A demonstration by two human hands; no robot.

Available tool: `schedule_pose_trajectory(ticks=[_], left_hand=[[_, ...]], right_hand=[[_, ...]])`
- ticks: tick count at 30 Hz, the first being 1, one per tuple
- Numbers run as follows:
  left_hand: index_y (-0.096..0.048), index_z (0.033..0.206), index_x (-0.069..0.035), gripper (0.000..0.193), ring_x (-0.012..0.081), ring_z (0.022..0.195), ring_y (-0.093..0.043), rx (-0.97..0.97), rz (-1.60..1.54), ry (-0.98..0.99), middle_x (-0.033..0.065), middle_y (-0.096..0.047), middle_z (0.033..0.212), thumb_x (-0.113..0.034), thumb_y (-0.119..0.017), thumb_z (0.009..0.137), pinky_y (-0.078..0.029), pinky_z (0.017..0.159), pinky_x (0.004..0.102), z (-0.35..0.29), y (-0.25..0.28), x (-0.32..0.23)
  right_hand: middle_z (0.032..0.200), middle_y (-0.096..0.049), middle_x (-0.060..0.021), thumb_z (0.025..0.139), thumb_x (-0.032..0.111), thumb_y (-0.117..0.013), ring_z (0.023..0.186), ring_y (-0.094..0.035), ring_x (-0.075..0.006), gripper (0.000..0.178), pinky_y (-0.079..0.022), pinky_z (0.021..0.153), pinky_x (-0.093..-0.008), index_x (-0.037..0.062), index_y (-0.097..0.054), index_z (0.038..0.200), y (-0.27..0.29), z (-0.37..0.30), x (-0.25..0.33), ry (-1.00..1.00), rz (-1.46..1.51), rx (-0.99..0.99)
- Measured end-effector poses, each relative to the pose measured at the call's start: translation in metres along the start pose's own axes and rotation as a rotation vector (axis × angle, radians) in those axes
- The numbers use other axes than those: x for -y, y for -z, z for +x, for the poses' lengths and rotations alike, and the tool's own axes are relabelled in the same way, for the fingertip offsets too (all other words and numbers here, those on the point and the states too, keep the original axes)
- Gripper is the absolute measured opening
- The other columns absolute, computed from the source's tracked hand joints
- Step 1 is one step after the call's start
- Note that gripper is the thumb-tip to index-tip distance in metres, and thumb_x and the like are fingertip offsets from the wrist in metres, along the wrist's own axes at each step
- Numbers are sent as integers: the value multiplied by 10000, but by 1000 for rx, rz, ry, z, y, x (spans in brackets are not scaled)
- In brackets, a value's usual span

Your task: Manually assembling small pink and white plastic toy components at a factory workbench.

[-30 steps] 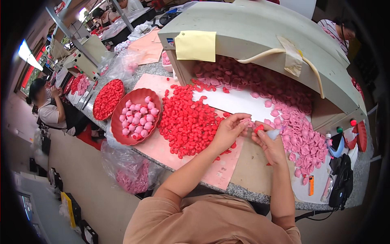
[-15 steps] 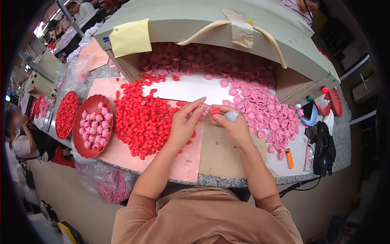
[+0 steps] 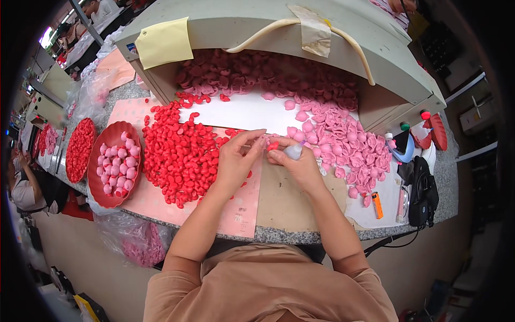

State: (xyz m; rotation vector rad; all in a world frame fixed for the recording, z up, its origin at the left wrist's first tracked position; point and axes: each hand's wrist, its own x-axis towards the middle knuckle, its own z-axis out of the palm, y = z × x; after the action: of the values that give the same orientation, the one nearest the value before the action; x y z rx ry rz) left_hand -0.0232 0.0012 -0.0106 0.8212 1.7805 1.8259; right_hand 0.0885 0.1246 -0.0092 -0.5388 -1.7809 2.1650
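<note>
My left hand pinches a small pink piece between thumb and fingertips. Close by, my right hand holds a red bean-like piece at the thumb tip, almost touching the pink one. A small translucent squeeze bottle with a purple tip is also tucked in that hand's fingers. To the left of the hands spreads a heap of glossy red pieces. Pink cupped pieces and balls lie heaped on the right. A red scalloped dish holds pink balls with red parts.
A grey box-like hood arches over the back, with pink pieces inside. Another red dish of red pieces stands far left. On the right are an orange lighter, a black pouch and a blue bowl. Other people sit beyond.
The whole view has shifted slightly, so the bench appears further left. My hands stay together with the same things in them; the red piece is a little nearer the pink one.
</note>
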Motion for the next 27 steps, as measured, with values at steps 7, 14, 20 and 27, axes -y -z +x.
schedule_pose_trajectory(ticks=[7,14,20,27], left_hand=[[-636,1076,-23,229,117,817,-622,-10,69,-97,67,-638,960,-89,-600,860,-512,684,235,0,0,0],[-627,1084,-13,218,120,847,-594,57,-137,22,56,-527,1017,-79,-570,884,-545,703,226,1,1,3],[-609,1113,-18,240,92,807,-569,109,-46,-26,38,-522,973,-133,-530,919,-515,660,211,0,2,-4],[-596,1078,19,261,227,856,-619,108,260,-191,155,-632,982,-171,-517,918,-490,732,300,0,2,-7]], right_hand=[[1018,-610,-71,856,109,-625,875,-607,-133,334,-529,785,-264,-24,-557,1155,-2,1,-4,-40,-39,-15],[1028,-611,-88,876,95,-593,902,-619,-169,311,-526,801,-270,-29,-538,1156,-6,1,-1,-60,78,25],[1012,-612,-86,891,107,-571,892,-620,-164,300,-517,820,-277,-27,-530,1157,-6,1,0,-72,136,26],[974,-612,-63,889,140,-584,884,-608,-137,280,-521,802,-280,-6,-549,1126,-8,0,2,-116,242,37]])
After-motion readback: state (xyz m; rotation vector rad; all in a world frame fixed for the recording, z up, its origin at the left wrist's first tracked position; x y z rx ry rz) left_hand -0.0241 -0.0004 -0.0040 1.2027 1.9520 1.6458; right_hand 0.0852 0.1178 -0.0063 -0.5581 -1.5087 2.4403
